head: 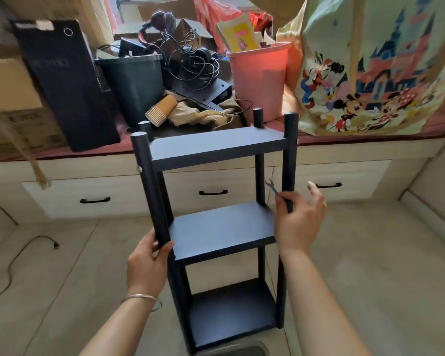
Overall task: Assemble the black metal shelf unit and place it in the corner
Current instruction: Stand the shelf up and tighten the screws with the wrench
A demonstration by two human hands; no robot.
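Both forearms were bare to the lower edge of the picture, with no sleeve showing on either. The left wrist carried a thin metal bangle (142,299), pale and pinkish-silver, plain and round in section, sitting loose so that part of its loop stood off the wrist. The left hand (146,265) wore no ring that could be seen. The right hand (299,222) had long nails, one catching the light as a pale oval; its wrist was bare.

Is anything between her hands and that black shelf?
Nothing visible. The left hand already grips the shelf unit by its front left post, and the right hand, pinching a small wrench, is at the right post.
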